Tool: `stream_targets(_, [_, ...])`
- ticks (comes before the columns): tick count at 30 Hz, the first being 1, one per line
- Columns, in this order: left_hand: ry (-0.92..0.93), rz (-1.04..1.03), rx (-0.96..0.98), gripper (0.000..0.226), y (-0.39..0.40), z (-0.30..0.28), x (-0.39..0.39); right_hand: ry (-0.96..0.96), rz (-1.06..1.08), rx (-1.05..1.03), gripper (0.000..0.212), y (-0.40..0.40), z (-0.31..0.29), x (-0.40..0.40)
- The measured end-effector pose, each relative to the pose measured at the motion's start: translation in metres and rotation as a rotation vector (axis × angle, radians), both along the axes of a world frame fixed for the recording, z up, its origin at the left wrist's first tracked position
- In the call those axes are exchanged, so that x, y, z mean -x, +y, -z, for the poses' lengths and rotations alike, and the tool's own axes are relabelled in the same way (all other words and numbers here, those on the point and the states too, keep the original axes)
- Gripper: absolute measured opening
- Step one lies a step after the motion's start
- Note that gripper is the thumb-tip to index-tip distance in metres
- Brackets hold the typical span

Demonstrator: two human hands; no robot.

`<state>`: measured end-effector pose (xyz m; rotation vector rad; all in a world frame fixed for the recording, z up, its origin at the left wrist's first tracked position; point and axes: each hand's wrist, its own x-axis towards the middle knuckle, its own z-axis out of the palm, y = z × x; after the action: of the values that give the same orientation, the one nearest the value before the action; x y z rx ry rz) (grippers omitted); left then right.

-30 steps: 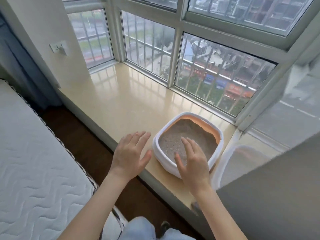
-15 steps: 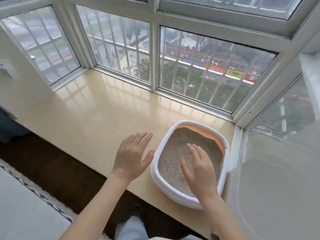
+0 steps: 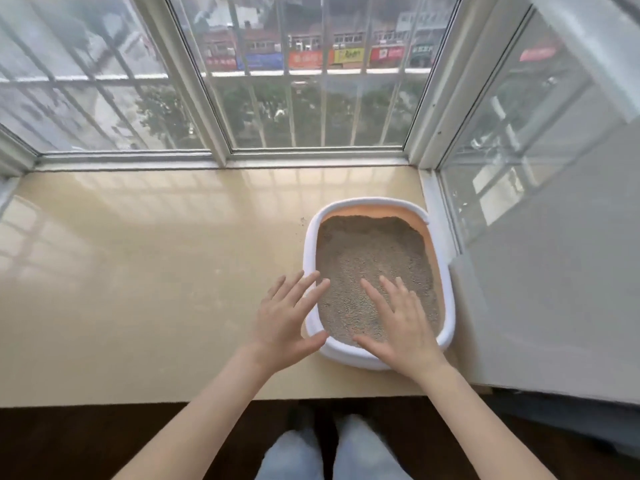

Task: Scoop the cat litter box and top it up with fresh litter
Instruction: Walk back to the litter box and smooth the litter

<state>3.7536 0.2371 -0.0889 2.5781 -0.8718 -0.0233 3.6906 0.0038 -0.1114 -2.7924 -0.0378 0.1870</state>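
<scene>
I see the litter box (image 3: 447, 289), white-rimmed with an orange inner wall, sitting on the beige surface (image 3: 156, 271) in the right corner by the window (image 3: 311, 98), filled with grey litter (image 3: 370, 258). My left hand (image 3: 284, 320) spreads flat over the box's left rim, its grip wide and empty. My right hand (image 3: 401, 327) hovers over the near litter, fingers splayed, holding nothing.
</scene>
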Motion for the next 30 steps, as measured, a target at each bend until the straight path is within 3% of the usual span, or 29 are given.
stream_targets(6, [0.241, 0.133, -0.121, 0.083, -0.040, 0.089, 0.007, 0.245, 0.087, -0.025, 0.084, -0.031, 0.076, 0.019])
stream_targets(11, [0.262, 0.177, -0.251, 0.075, -0.067, 0.157, 0.032, 0.423, 0.016, 0.077, 0.095, -0.039, 0.120, 0.043])
stream_targets(17, [0.150, 0.048, -0.284, 0.050, -0.086, 0.193, 0.048, 0.218, 0.070, 0.151, 0.042, -0.042, 0.155, 0.049])
stream_targets(30, [0.071, 0.031, -0.207, 0.042, -0.092, 0.209, 0.035, 0.200, 0.058, 0.086, 0.022, -0.054, 0.171, 0.037])
